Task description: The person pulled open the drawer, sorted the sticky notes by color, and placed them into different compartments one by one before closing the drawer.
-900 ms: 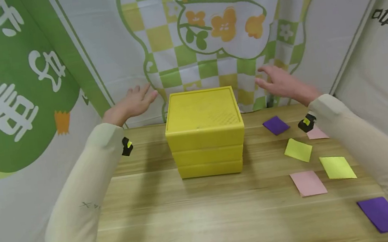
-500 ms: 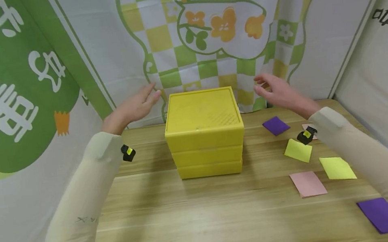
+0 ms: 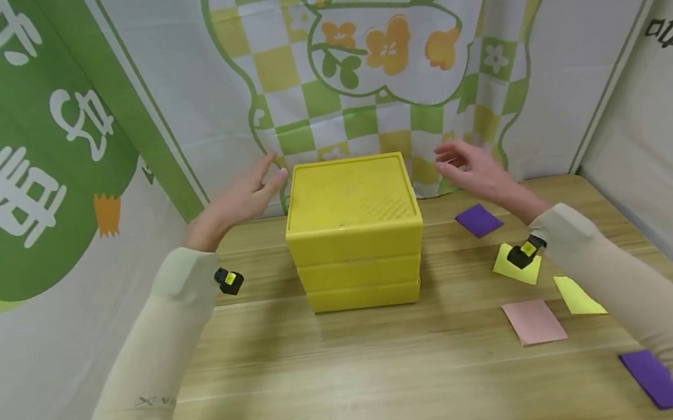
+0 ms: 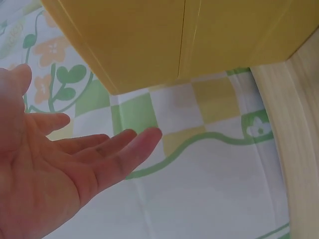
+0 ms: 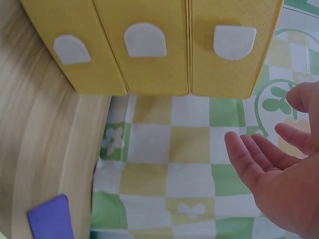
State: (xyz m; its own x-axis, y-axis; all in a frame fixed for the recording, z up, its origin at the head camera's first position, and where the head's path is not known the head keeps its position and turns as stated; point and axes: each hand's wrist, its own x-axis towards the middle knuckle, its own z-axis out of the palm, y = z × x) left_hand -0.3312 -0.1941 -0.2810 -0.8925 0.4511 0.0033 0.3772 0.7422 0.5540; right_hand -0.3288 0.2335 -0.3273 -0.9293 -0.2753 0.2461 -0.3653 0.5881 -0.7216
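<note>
A yellow three-drawer cabinet (image 3: 355,236) stands in the middle of the table. My left hand (image 3: 237,202) is raised beside its left side, fingers extended and holding nothing. Off the other side hovers my right hand (image 3: 476,169), its fingers loosely bent around air. In the right wrist view, three drawer fronts carry white handles (image 5: 145,40), and the hand is apart from them. A plain yellow side of the cabinet (image 4: 134,40) shows in the left wrist view, above the fingertips.
Right of the cabinet lie several paper squares on the wooden table (image 3: 359,384): purple (image 3: 478,220), yellow (image 3: 515,266), pink (image 3: 534,321) and another purple (image 3: 651,378). A patterned cloth (image 3: 357,122) hangs behind. Cloth walls (image 3: 149,291) flank the table.
Both hands have come lower and a little inward, nearer the cabinet's sides. The right forearm now covers the far pink square and part of the yellow ones. The cabinet has stayed put.
</note>
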